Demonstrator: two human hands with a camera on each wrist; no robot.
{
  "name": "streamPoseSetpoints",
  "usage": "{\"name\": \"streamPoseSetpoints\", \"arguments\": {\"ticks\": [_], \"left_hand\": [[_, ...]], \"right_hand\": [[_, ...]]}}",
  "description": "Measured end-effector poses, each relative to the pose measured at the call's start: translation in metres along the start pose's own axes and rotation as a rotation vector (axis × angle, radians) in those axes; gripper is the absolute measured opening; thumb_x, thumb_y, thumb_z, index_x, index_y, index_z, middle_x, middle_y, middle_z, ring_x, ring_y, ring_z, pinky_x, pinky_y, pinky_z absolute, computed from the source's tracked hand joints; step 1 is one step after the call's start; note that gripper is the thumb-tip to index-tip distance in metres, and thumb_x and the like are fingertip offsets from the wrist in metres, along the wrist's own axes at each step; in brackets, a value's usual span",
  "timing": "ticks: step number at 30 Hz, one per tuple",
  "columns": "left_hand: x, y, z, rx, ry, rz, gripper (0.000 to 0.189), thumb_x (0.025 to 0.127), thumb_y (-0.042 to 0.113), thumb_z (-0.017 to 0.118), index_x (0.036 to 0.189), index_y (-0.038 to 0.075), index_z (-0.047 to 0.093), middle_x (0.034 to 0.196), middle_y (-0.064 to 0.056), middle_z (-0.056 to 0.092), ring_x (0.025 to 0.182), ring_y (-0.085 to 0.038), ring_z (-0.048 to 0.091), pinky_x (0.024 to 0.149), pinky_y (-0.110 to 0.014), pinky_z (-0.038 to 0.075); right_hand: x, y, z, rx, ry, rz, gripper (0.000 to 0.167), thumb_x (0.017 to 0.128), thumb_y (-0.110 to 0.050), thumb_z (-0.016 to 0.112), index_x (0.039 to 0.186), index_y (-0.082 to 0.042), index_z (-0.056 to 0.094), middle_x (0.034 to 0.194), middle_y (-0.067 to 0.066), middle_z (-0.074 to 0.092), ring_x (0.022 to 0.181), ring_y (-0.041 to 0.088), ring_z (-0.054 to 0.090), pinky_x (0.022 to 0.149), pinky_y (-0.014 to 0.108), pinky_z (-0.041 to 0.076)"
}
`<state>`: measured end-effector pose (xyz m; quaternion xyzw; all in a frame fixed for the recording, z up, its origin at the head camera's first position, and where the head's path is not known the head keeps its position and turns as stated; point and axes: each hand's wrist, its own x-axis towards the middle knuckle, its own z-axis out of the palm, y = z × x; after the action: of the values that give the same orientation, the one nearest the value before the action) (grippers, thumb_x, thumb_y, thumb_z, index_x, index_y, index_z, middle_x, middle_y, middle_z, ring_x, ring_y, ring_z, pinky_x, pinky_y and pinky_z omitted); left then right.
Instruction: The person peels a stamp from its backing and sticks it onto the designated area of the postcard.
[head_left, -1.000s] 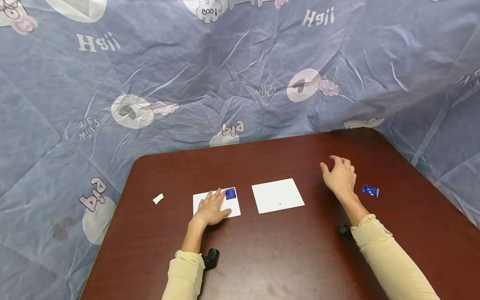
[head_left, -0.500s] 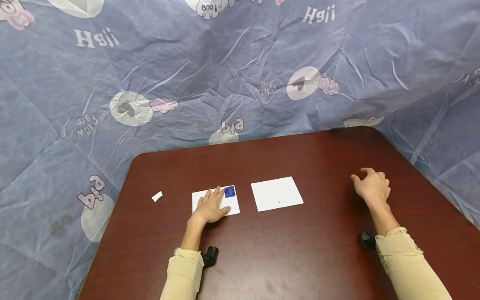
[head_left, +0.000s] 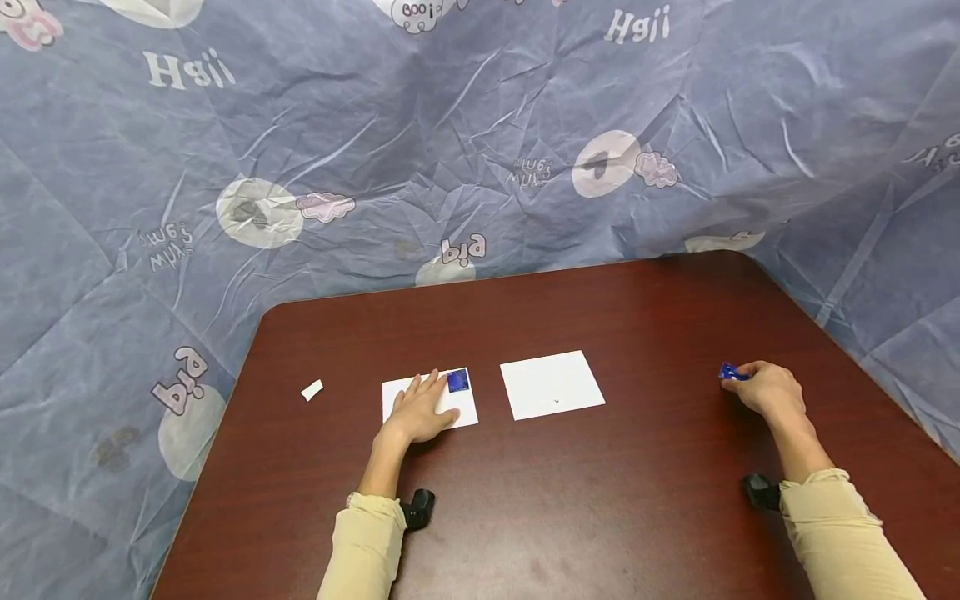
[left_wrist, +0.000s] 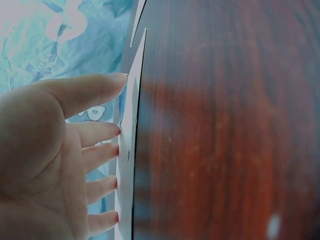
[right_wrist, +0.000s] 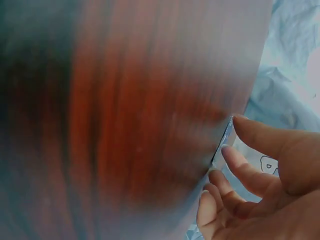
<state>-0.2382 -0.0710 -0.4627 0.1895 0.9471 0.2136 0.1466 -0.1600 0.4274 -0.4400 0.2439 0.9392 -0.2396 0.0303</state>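
Note:
My left hand [head_left: 420,413] rests with spread, straight fingers on a white paper [head_left: 465,408], which bears a dark blue square [head_left: 458,381] at its upper right corner. In the left wrist view its fingertips touch the sheet [left_wrist: 131,170]. At the right side of the table, my right hand [head_left: 770,392] pinches a small shiny blue packet [head_left: 727,372] between thumb and fingers. Seen from the right wrist, the packet [right_wrist: 225,138] shows as a thin edge at the fingertips; its face is hidden there.
A second white sheet [head_left: 551,385] with a tiny dark mark lies right of the left hand. A small white scrap [head_left: 312,390] lies to the left on the dark red-brown table [head_left: 570,500]. Behind the table hangs a patterned blue-grey cloth [head_left: 420,150].
My right hand has moved right and toward me, past the second sheet, and has taken hold of the blue packet. The left hand has stayed on its paper.

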Motion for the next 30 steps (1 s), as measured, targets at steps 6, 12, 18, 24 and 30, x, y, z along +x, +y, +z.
{"name": "streamPoseSetpoints", "arguments": {"ticks": [6,12,18,24,30], "left_hand": [[0.000,-0.001,0.000,0.000,0.004,0.002,0.068,0.093,0.034,0.058,0.147,0.003,0.032,0.154,-0.016,0.022,0.141,-0.038,0.014,0.109,-0.059,0.012],[0.000,-0.001,0.000,0.004,0.008,0.008,0.067,0.093,0.033,0.058,0.147,0.003,0.033,0.154,-0.016,0.023,0.141,-0.038,0.015,0.108,-0.059,0.013],[0.000,0.000,0.000,0.005,0.005,0.010,0.067,0.092,0.033,0.059,0.147,0.003,0.033,0.154,-0.017,0.024,0.141,-0.038,0.015,0.108,-0.060,0.013],[0.000,0.000,0.000,0.007,0.002,0.007,0.067,0.092,0.033,0.059,0.147,0.003,0.034,0.154,-0.016,0.024,0.141,-0.038,0.015,0.108,-0.059,0.013],[0.000,-0.001,0.000,0.003,0.000,0.004,0.068,0.092,0.034,0.059,0.147,0.004,0.033,0.154,-0.016,0.023,0.141,-0.038,0.014,0.109,-0.059,0.011]], "right_hand": [[0.005,0.005,0.001,0.007,0.029,-0.025,0.047,0.094,-0.028,0.056,0.116,0.013,0.047,0.108,0.039,0.047,0.095,0.052,0.046,0.078,0.057,0.041],[0.008,0.008,0.000,0.018,0.022,0.020,0.047,0.088,-0.027,0.063,0.114,0.010,0.050,0.106,0.037,0.049,0.095,0.051,0.047,0.072,0.055,0.042],[0.010,0.011,0.000,0.020,0.045,0.020,0.051,0.089,-0.031,0.062,0.113,0.012,0.048,0.106,0.038,0.048,0.097,0.052,0.046,0.080,0.055,0.041],[0.009,0.013,-0.001,0.065,0.047,0.048,0.043,0.086,-0.032,0.067,0.100,0.007,0.053,0.090,0.026,0.054,0.083,0.039,0.047,0.065,0.041,0.040],[0.009,0.015,0.002,0.173,0.031,0.072,0.053,0.084,-0.031,0.071,0.116,0.007,0.052,0.107,0.032,0.050,0.091,0.040,0.045,0.066,0.040,0.040]]}}
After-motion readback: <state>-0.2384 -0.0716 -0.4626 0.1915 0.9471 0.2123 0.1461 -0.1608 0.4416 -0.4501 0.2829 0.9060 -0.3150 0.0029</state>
